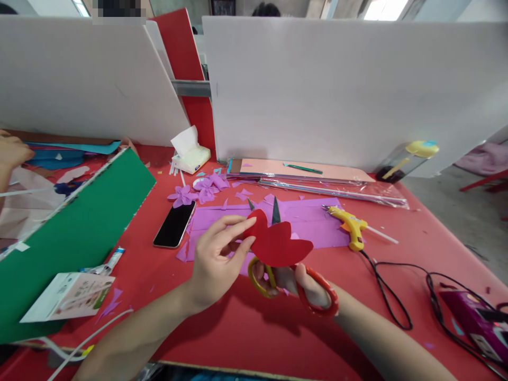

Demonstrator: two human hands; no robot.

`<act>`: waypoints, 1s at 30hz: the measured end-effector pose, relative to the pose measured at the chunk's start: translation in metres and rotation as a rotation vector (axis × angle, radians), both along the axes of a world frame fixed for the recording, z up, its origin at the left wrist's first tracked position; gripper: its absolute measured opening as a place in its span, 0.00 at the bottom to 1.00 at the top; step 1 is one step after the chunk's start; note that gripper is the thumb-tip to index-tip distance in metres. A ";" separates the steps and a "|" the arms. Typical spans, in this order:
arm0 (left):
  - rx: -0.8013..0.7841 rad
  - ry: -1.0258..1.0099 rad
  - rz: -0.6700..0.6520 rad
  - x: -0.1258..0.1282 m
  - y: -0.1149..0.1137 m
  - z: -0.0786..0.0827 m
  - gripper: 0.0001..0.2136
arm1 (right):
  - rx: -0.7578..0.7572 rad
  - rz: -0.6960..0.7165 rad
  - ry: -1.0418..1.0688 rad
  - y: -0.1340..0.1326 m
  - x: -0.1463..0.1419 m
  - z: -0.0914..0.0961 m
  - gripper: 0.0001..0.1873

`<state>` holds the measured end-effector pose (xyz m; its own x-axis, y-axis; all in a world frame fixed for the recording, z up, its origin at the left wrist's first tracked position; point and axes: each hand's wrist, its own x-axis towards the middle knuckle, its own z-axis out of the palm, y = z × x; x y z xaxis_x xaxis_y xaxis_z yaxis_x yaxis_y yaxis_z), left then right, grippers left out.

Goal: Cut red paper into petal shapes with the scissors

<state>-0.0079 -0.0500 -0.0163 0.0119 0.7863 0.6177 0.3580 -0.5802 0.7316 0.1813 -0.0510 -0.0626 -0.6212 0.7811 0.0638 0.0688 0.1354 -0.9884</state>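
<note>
Between thumb and fingers, my left hand (220, 259) pinches the left edge of a red paper cutout (280, 244) with rounded and pointed lobes. My right hand (288, 279) has its fingers through the red and yellow handles of a pair of scissors (320, 293). The dark blades are spread and stick out beyond the paper's upper edge, the paper covering their middle. Under both hands lies a sheet of purple paper (313, 211) with scraps on it. Several purple paper flowers (182, 196) sit beyond my left hand, near a phone (174, 225).
A yellow glue gun (351, 225) lies at right, its black cord running to a purple box (476, 323). Tall white boards (337, 95) stand behind. A green board (95, 227) slants across the left, with another person's hand (14, 153) beyond it. A tissue pack (192, 159) sits behind.
</note>
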 end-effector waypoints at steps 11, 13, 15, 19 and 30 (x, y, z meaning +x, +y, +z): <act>0.072 0.162 0.123 0.001 0.000 0.002 0.11 | -0.190 0.197 0.089 0.002 -0.014 0.007 0.39; 0.069 0.165 0.123 0.001 0.001 0.003 0.11 | -0.194 0.195 0.113 0.001 -0.015 0.004 0.37; 0.063 0.163 0.121 0.001 0.001 0.003 0.11 | -0.198 0.189 0.132 0.000 -0.015 -0.001 0.36; 0.067 0.169 0.125 0.001 0.002 0.001 0.11 | -0.241 0.135 0.194 -0.003 -0.014 -0.014 0.35; 0.057 0.162 0.125 0.004 0.002 -0.005 0.10 | -0.340 0.070 0.229 -0.008 -0.022 -0.009 0.32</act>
